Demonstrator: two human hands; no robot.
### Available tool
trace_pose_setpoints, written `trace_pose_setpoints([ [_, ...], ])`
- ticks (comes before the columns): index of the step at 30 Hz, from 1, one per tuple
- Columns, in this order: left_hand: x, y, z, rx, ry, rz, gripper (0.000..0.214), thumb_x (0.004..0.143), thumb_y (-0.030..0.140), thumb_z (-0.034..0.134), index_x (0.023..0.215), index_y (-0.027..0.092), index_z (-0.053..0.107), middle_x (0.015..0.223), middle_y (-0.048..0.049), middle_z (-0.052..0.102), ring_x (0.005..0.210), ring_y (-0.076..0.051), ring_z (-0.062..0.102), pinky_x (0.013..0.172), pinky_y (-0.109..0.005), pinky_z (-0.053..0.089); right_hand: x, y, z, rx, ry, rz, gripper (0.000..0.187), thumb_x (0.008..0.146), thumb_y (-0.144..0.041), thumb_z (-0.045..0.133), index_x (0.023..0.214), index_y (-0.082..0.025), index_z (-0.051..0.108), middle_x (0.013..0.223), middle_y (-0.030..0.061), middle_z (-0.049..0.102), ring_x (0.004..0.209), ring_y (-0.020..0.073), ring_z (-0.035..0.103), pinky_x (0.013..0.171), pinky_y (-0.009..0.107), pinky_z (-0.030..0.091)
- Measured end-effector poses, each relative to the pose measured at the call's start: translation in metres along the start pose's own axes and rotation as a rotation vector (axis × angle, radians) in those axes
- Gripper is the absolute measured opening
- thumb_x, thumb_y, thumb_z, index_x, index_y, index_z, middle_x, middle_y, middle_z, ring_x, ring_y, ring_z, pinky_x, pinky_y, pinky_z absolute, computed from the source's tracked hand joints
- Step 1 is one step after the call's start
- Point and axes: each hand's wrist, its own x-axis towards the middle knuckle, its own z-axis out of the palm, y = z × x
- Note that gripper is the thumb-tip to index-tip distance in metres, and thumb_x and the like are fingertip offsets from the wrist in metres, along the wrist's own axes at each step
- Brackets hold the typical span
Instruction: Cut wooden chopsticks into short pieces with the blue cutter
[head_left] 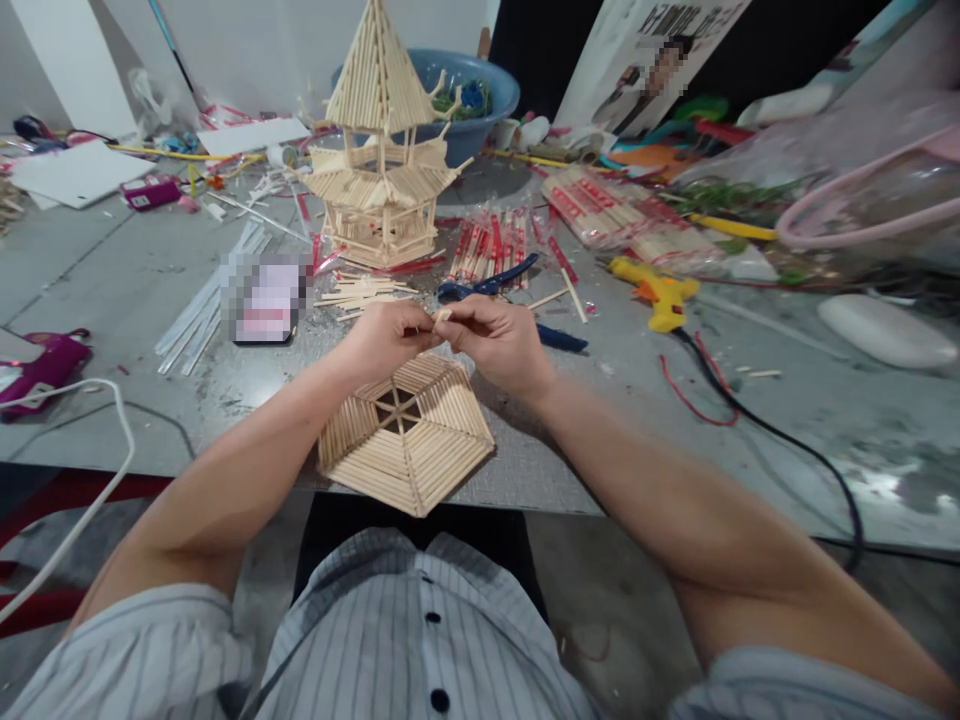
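Observation:
My left hand (390, 335) and my right hand (499, 340) meet above the table's near edge, both pinched on a short wooden stick piece (442, 314) held between their fingertips. Just below them lies a flat hexagonal roof panel of wooden sticks (405, 435), partly overhanging the grey table (112, 290). Farther back stands a tiered pagoda model of sticks (380, 150). Loose cut sticks (360, 292) lie between the pagoda and my hands.
Blue-handled cutters (487, 287) and wrapped chopstick packs (487, 245) lie behind my right hand. A yellow glue gun (660, 295) with a black cord (787, 440) lies to the right. A blue basin (469, 100) stands at the back. A white cable (97, 480) runs at left.

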Motion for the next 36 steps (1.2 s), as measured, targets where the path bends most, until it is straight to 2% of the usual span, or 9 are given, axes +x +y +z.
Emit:
trace_pose_setpoints([
  [3,0.002,-0.009,-0.014,0.065,0.004,-0.096,0.026,0.078,0.022,0.062,0.054,0.015,0.055,0.051,0.0039,0.047,0.052,-0.007,0.043,0.054,-0.022,0.033,-0.001,0.008,-0.001,-0.021,0.003,0.023,0.019,0.078,-0.035,0.068,0.089,-0.021,0.070,0.073,-0.0009,0.062,0.055,0.0083,0.048,0.053,0.025,0.040],
  [5,0.004,-0.024,-0.029,0.169,0.045,-0.237,0.027,0.080,0.025,0.060,0.055,0.016,0.054,0.051,0.0025,0.049,0.053,-0.009,0.046,0.055,-0.024,0.034,-0.001,0.012,-0.002,-0.057,0.003,0.057,0.023,0.078,-0.036,0.067,0.094,-0.020,0.070,0.074,-0.0007,0.063,0.053,0.0080,0.046,0.052,0.025,0.040],
  [7,0.006,-0.041,-0.043,0.374,0.104,-0.391,0.023,0.080,0.023,0.059,0.058,0.017,0.055,0.053,-0.0001,0.053,0.057,-0.013,0.050,0.059,-0.028,0.037,-0.001,0.016,-0.005,-0.127,-0.020,0.052,0.020,0.079,-0.034,0.064,0.090,-0.018,0.070,0.073,0.0003,0.064,0.054,0.0087,0.048,0.055,0.026,0.041],
  [9,0.008,-0.055,-0.051,0.588,0.054,-0.493,0.019,0.081,0.023,0.056,0.063,0.016,0.060,0.064,-0.0063,0.062,0.068,-0.018,0.058,0.066,-0.031,0.040,-0.001,0.018,-0.007,-0.211,-0.051,0.019,0.018,0.080,-0.031,0.061,0.083,-0.017,0.071,0.073,0.0020,0.066,0.058,0.0102,0.052,0.059,0.027,0.042],
  [13,0.011,-0.061,-0.045,0.785,-0.112,-0.464,0.028,0.086,0.023,0.044,0.090,0.012,0.070,0.100,-0.0174,0.070,0.096,-0.028,0.064,0.079,-0.036,0.045,-0.001,0.018,-0.008,-0.334,-0.116,-0.033,0.018,0.082,-0.027,0.057,0.079,-0.016,0.072,0.074,0.0043,0.069,0.063,0.0129,0.057,0.062,0.027,0.044],
  [16,0.012,-0.055,-0.037,0.847,-0.184,-0.429,0.038,0.090,0.026,0.037,0.101,0.010,0.070,0.110,-0.0198,0.068,0.101,-0.032,0.065,0.080,-0.040,0.048,-0.001,0.016,-0.008,-0.366,-0.154,-0.050,0.019,0.082,-0.026,0.056,0.079,-0.016,0.072,0.075,0.0049,0.071,0.062,0.0132,0.058,0.063,0.027,0.045],
  [22,0.008,-0.053,-0.037,0.919,-0.268,-0.383,0.037,0.090,0.030,0.042,0.100,0.012,0.072,0.105,-0.0180,0.071,0.100,-0.032,0.066,0.078,-0.039,0.049,0.000,0.014,-0.010,-0.432,-0.192,-0.061,0.020,0.083,-0.026,0.055,0.080,-0.016,0.072,0.076,0.0053,0.071,0.065,0.0146,0.060,0.064,0.028,0.044],
  [28,0.008,-0.052,-0.036,0.948,-0.296,-0.401,0.036,0.090,0.030,0.042,0.100,0.013,0.072,0.107,-0.0172,0.072,0.099,-0.031,0.067,0.076,-0.038,0.049,0.001,0.012,-0.010,-0.472,-0.229,-0.049,0.021,0.083,-0.025,0.054,0.080,-0.016,0.072,0.078,0.0066,0.072,0.069,0.0165,0.063,0.067,0.028,0.044],
  [36,0.007,-0.038,-0.035,0.946,-0.341,-0.411,0.037,0.091,0.022,0.038,0.108,0.008,0.068,0.110,-0.0226,0.069,0.101,-0.034,0.066,0.077,-0.040,0.047,0.001,0.012,-0.011,-0.497,-0.252,-0.007,0.022,0.084,-0.025,0.053,0.082,-0.016,0.073,0.081,0.0069,0.073,0.073,0.0172,0.064,0.070,0.029,0.045],
])
